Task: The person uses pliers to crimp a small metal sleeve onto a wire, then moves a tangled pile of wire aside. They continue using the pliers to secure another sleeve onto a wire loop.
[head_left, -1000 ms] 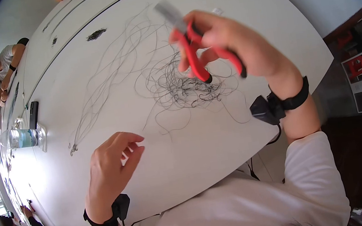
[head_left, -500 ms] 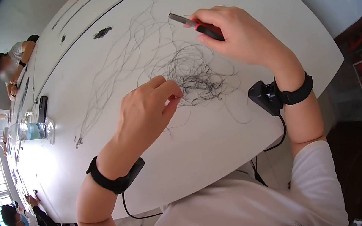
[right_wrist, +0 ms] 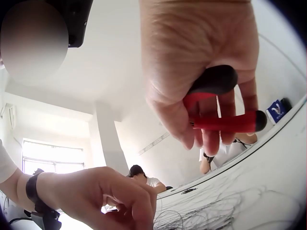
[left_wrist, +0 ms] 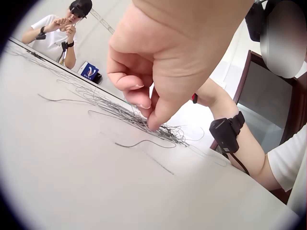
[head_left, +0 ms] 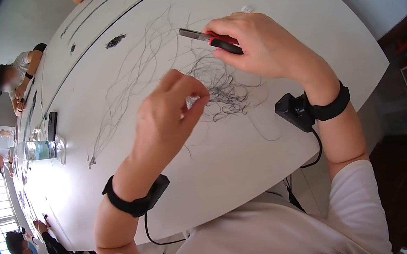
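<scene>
1. Your left hand (head_left: 163, 114) is pinching: thumb and finger tips press together on the wires (head_left: 225, 94). Which strand is caught is too thin to tell.
2. The wires lie in a messy pile on the tabletop (head_left: 210, 178), at the left hand's fingertips and on the near side of your right hand (head_left: 264, 43).
3. Your right hand holds the pliers (head_left: 226, 46), with fingers curled round them. The two handles stand apart, and the nose points left, past the left hand's far side. You cannot tell if the nose is open.
4. To do this well, I think you should pinch just one strand and lift it slowly. If it drags the pile along, stop and wiggle it free. A hard tug could make the knots tighter.
5. Let only the tips touch, so the other fingers don't hook loops.
6. Hold the pliers up off the pile, so the nose does not snag a strand or poke your left hand.
7. Your left arm reaches forward and to the right, wrist low, back of the hand up. Your right arm bends inward, with the palm over the tabletop.
8. More loose strands (head_left: 92, 162) lie to the left of your left hand. Watch your sleeve and strap there.
</scene>
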The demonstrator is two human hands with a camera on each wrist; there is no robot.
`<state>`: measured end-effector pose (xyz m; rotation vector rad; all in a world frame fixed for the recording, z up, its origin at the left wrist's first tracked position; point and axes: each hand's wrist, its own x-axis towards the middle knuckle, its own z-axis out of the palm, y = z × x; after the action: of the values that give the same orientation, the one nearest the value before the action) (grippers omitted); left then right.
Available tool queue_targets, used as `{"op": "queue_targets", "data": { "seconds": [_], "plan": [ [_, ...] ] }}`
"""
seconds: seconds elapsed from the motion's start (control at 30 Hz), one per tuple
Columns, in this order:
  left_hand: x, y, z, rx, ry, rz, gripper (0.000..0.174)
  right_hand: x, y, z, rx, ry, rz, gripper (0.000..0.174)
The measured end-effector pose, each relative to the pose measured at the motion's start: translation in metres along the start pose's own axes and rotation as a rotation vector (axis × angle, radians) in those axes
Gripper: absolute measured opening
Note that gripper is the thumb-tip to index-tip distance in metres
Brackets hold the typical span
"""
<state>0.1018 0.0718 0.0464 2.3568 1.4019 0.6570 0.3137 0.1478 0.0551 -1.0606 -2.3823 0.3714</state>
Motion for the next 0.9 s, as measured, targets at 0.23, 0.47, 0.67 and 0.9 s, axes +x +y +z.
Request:
{"op": "queue_targets", "data": {
  "seconds": [0.23,0.47,0.67,0.9],
  "plan": [
    [-0.013,0.002,-0.059,-0.548,0.304,-0.202,0.005,-0.001,-0.031,0.001,1.135,-0.337,0.171,0.03],
    [-0.047,-0.012,-0.107,-0.244,0.651,0.047,0.009,-0.006,-0.024,-0.006,0.523,-0.542,0.141,0.032],
    [-0.106,-0.036,-0.171,0.08,1.066,-0.035,0.023,-0.012,0.001,-0.025,0.165,-0.476,0.314,0.026],
    [-0.197,-0.054,-0.245,0.12,1.506,-0.104,0.032,-0.011,0.019,-0.024,-0.01,-0.467,0.497,0.027]
  ]
}}
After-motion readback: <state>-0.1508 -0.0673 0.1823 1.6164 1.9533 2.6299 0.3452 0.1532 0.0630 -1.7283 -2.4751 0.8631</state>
